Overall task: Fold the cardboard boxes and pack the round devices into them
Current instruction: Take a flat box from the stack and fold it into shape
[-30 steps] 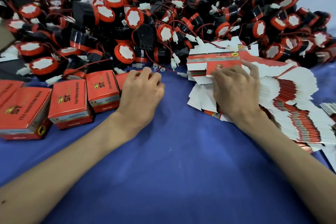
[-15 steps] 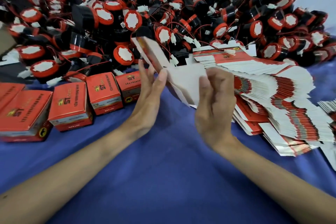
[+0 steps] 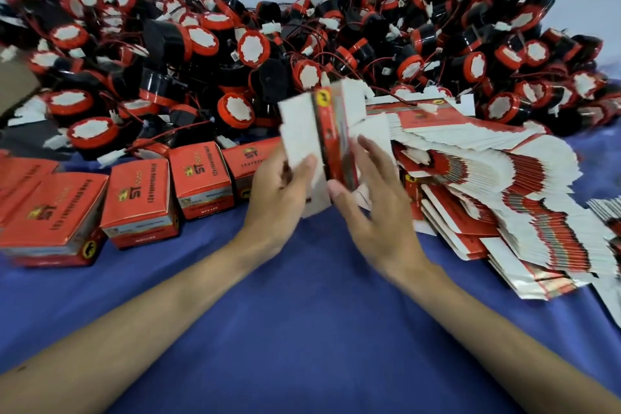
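Cardboard box point(image 3: 332, 131) raised over the blue bench point(image 3: 319, 329)
The left hand point(image 3: 282, 185) and right hand point(image 3: 376, 202) each pinch it, part-opened and upright, in front of the heaped round devices point(image 3: 235, 54).

Colour rundown: the round devices point(image 3: 250, 49) are black with red rims and ragged-edged white faces. The folded boxes point(image 3: 137, 202) are orange-red with a gold logo, dark lettering and a pale strip down low. The flat box blanks point(image 3: 504, 178) fan out in white and red bands. The half-folded box point(image 3: 331, 131) is white inside, red outside with a yellow spot. The table point(image 3: 319, 312) is plain deep blue.
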`<state>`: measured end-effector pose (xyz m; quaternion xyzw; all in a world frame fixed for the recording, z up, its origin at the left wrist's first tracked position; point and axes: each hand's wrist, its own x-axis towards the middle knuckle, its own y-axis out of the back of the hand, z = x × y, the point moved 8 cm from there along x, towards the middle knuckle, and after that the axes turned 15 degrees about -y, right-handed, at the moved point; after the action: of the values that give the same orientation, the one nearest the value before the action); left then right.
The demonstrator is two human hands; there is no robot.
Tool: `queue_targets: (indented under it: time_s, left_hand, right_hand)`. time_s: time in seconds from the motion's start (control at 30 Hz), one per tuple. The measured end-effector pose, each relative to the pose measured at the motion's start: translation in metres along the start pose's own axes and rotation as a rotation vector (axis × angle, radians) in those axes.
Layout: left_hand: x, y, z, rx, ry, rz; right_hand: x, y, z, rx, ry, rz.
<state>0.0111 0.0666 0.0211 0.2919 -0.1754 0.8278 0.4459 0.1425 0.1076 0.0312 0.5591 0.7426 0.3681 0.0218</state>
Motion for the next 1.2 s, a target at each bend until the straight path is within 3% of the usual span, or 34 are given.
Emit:
queue_targets:
  time_s: [0.07, 0.27, 0.37, 0.43, 0.53, 0.7, 0.87, 1.03, 1.13, 1.2]
  left_hand:
    - [-0.004, -0.013, 0.004, -0.052, -0.024, -0.147]
    - [-0.005, -0.023, 0.018, -0.131, -0.126, -0.313]
    - [-0.011, -0.027, 0.025, 0.010, -0.232, -0.365]
    - [-0.010, -0.024, 0.018, 0.068, -0.192, -0.315]
    - [-0.010, -0.029, 0.006, 0.027, -0.090, -0.337]
    - [-0.014, -0.034, 0.008, 0.037, -0.181, -0.423]
    - [-0.016, -0.028, 0.012, 0.062, -0.261, -0.381]
    - [-0.004, -0.010, 0.009, 0.150, -0.195, -0.223]
    - [0.001, 0.001, -0.002, 0.150, -0.063, -0.114]
    - [0.001, 0.000, -0.004, 0.109, -0.031, -0.112]
  right_hand:
    - [-0.004, -0.013, 0.003, 0.099, -0.077, -0.144]
    - [0.002, 0.003, 0.020, 0.367, -0.201, -0.040]
    - [0.003, 0.004, 0.020, 0.385, -0.182, -0.073]
    - [0.002, 0.002, 0.015, 0.387, -0.147, -0.121]
    - [-0.001, -0.004, 0.008, 0.354, -0.094, -0.209]
    - [-0.005, -0.002, -0.002, 0.302, 0.004, -0.207]
    - [-0.010, 0.009, -0.010, 0.230, 0.095, -0.026]
    - [-0.009, 0.013, -0.010, 0.163, 0.186, 0.058]
    - [-0.001, 0.021, -0.011, -0.010, 0.325, 0.034]
    - [-0.003, 0.017, -0.012, -0.267, 0.513, -0.038]
